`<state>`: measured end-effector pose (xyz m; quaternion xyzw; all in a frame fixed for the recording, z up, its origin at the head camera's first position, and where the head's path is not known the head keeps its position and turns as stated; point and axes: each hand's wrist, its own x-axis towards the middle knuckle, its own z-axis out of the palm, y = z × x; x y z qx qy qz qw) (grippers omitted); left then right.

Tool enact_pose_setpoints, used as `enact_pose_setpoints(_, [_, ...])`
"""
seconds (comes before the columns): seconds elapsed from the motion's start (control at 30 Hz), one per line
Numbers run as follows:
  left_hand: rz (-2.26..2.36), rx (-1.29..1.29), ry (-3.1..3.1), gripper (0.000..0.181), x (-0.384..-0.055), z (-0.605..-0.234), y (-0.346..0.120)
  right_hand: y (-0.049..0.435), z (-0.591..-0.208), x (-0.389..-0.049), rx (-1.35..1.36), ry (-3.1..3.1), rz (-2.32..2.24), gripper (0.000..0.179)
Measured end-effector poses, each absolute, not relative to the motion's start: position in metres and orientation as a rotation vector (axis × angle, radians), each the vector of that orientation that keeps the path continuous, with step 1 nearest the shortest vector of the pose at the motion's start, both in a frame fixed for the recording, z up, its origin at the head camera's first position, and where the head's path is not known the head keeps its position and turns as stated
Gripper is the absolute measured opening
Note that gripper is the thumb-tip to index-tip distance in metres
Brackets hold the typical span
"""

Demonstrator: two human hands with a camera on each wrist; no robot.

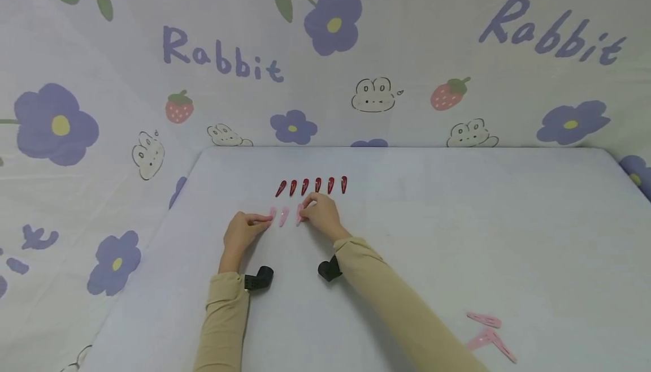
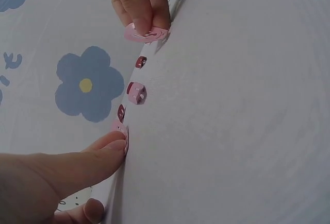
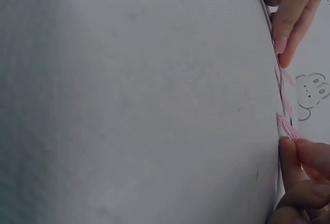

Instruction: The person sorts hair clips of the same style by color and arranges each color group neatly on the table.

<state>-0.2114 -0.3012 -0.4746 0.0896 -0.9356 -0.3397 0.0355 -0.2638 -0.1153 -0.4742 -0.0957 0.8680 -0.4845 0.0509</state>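
Several dark red hair clips (image 1: 305, 186) lie in a row near the back of the white table. Just in front of them, a middle pink hair clip (image 1: 283, 216) lies between the hands. At the left end of the pink row, my left hand (image 1: 243, 233) pinches a pink hair clip (image 1: 273, 212) between thumb and fingers. My right hand (image 1: 323, 215) holds another pink hair clip (image 1: 299, 213) by its edge, slightly apart from the middle one. In the left wrist view, this held clip (image 2: 135, 33) shows under the right fingertips (image 2: 142, 26).
Several loose pink hair clips (image 1: 484, 320) lie at the front right of the white table (image 1: 458, 236). A cloth printed with flowers and rabbits (image 1: 396, 38) hangs behind and along the left side. Each wrist wears a black camera (image 1: 263, 277).
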Motion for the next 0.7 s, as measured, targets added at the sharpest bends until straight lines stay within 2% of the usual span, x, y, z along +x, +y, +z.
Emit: enact_pose_setpoints(0.7, [-1.049, 0.334, -2.884, 0.020, -0.2118, -0.4756, -0.3011, -0.1213, -0.4722, -0.2602, -0.226, 2.787, -1.309, 0.010])
